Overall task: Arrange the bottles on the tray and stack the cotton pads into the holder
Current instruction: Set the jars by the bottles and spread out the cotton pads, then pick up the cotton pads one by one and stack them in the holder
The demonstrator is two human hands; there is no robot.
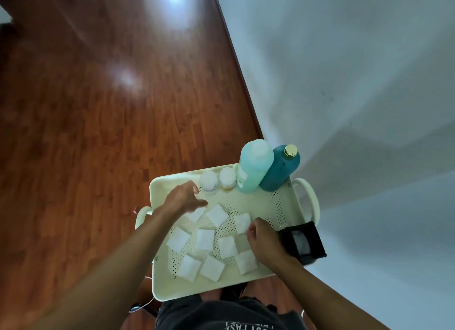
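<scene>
Fingers [252, 228] of the right hand [264, 243] pinch one cotton pad [242, 222] on the cream tray [167, 287]; the left hand [183, 198] hovers, fingers spread, holding nothing. Nine square pads lie scattered there. Four bottles line its far edge: two small clear [208, 180], one light-green [254, 168], one teal [280, 169]. One black holder [304, 242] sits beside the tray.

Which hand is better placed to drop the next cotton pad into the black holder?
Right. The right hand already pinches a cotton pad and sits beside the black holder at the tray's right edge; the left hand reaches far across.
</scene>
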